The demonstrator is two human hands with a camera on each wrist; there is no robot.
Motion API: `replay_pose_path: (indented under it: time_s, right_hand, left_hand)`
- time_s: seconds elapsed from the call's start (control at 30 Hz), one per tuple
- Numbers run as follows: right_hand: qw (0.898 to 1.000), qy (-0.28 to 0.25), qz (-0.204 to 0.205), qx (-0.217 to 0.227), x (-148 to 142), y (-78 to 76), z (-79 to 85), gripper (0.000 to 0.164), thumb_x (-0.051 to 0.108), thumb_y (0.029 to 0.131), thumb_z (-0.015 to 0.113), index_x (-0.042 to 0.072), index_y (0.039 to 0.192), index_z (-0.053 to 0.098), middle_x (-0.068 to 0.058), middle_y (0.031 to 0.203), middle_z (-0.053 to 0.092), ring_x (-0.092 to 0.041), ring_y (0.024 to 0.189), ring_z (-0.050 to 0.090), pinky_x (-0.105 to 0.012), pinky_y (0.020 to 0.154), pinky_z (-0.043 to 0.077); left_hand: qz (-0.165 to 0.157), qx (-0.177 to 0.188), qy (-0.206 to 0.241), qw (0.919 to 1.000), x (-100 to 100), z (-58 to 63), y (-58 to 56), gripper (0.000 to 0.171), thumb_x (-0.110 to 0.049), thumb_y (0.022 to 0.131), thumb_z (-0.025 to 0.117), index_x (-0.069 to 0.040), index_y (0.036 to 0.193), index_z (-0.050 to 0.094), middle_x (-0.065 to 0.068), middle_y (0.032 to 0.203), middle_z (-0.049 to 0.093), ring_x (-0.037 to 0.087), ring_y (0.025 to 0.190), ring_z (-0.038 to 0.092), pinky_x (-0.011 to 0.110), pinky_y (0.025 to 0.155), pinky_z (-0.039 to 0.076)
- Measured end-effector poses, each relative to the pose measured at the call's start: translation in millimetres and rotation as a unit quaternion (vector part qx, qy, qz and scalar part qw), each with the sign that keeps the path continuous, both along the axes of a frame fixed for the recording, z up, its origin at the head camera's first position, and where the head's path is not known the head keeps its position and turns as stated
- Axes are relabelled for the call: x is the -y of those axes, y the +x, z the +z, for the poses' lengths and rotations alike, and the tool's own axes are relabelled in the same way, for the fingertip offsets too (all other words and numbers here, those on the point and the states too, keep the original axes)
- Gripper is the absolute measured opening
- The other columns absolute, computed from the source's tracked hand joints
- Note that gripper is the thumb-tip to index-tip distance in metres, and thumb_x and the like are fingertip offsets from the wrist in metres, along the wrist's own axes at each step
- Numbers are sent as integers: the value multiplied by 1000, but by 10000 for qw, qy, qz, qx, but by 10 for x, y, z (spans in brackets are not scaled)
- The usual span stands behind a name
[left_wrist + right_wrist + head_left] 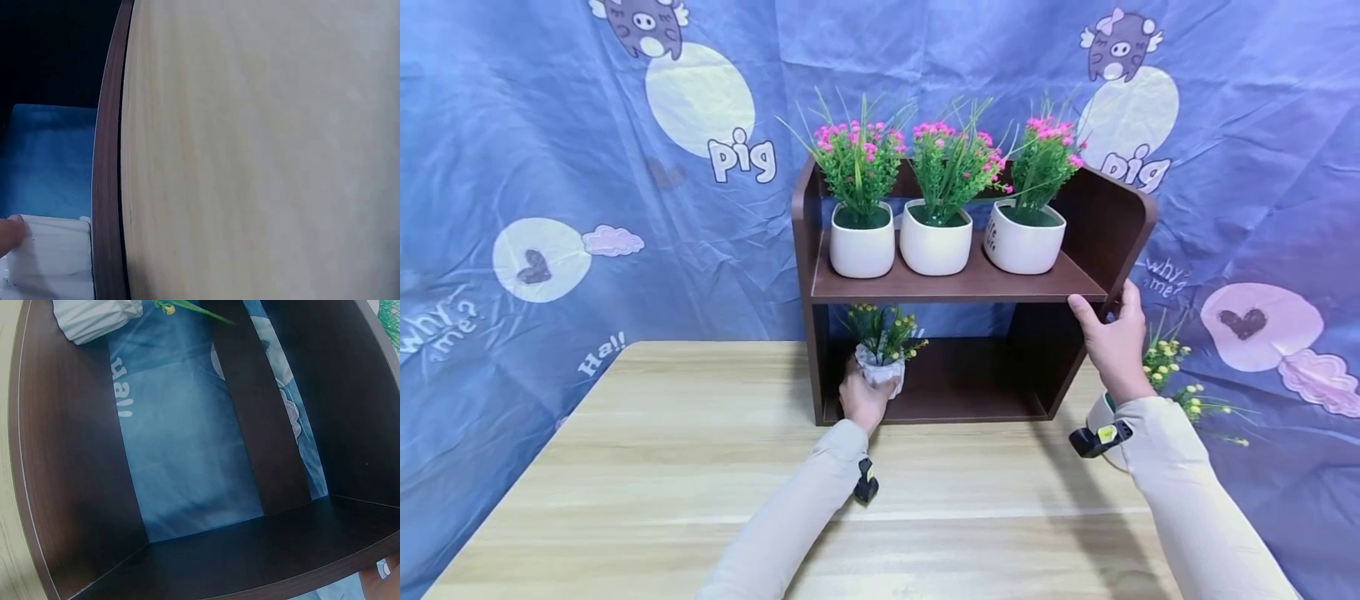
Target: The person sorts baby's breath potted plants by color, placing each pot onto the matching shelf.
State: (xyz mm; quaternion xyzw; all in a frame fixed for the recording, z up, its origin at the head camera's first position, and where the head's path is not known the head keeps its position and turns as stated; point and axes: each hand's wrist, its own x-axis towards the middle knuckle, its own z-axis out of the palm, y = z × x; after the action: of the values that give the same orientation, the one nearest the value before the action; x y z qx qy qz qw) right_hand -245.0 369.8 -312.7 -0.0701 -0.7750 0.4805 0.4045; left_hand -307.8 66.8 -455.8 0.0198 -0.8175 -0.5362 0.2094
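Note:
My left hand [862, 402] grips a small white pot [889, 372] with yellow flowers [886, 332], at the left of the lower level of a dark brown shelf [958, 379]. In the left wrist view a thumb lies against the white pot [53, 259], beside the shelf's front edge [107, 169]. My right hand [1116, 346] holds the shelf's right side panel, thumb at the front edge near the upper board and fingers round the outside. The right wrist view shows the pot's ridged side [97, 317] and the shelf floor [75, 444]; the pot's underside is hidden there.
Three white pots with pink flowers [862, 246] [936, 243] [1025, 242] stand in a row on the upper board. Behind my right wrist is another white pot with yellow flowers [1165, 358]. The shelf stands on a wooden table [700, 467], before a blue printed cloth [715, 250].

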Motion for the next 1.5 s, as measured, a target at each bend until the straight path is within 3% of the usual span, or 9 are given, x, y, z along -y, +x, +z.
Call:
replay_pose_path:
  time_s: [0.37, 0.6, 0.8, 0.93, 1.13, 1.5]
  right_hand:
    - [9999, -32, -10, 96, -21, -22, -5, 62, 27, 88, 69, 18, 143, 41, -1, 125, 51, -10, 115, 50, -20, 94, 40]
    - [9999, -27, -6, 142, -18, -23, -7, 62, 27, 89, 69, 18, 143, 40, -2, 127, 51, -11, 116, 50, -20, 95, 40]
    - [9998, 10, -5, 184, -16, -8, 7, 63, 28, 89, 69, 19, 143, 40, -2, 127, 51, -11, 115, 49, -21, 95, 39]
    - [9999, 34, -20, 162, -16, -4, 9, 62, 28, 88, 69, 18, 143, 41, -1, 125, 51, -9, 112, 50, -19, 92, 39]
    - [9998, 30, -33, 213, -15, 6, 16, 62, 29, 88, 69, 19, 143, 41, -1, 124, 51, -10, 113, 49, -20, 94, 39]
    - [9999, 3, -2, 160, 6, -6, 13, 61, 27, 89, 69, 17, 142, 42, -1, 125, 50, -10, 114, 50, -20, 94, 39]
  left_hand:
    - [-102, 13, -140, 9998, 17, -27, -38, 84, -27, 69, 86, -2, 138, 46, 22, 121, 62, 44, 105, 60, 51, 90, 49]
    - [-334, -46, -144, 9993, 51, -52, -5, 94, -24, 70, 85, 3, 145, 35, 24, 136, 50, 43, 115, 54, 50, 96, 46]
    - [-985, -24, -376, 9944, 172, -33, 163, 98, -24, 73, 82, 8, 147, 25, 28, 147, 34, 43, 128, 43, 51, 102, 40]
    - [-1419, 93, -576, 9882, 267, 8, 294, 96, -28, 76, 81, 9, 146, 27, 31, 148, 32, 45, 132, 37, 53, 106, 36]
    - [-1927, 332, -802, 9774, 383, 58, 452, 98, -30, 78, 80, 3, 150, 22, 26, 151, 28, 40, 137, 32, 51, 109, 32]
    - [-2270, 605, -1015, 9667, 642, 76, 660, 94, -37, 80, 77, 1, 149, 27, 21, 153, 29, 39, 139, 30, 51, 112, 28]
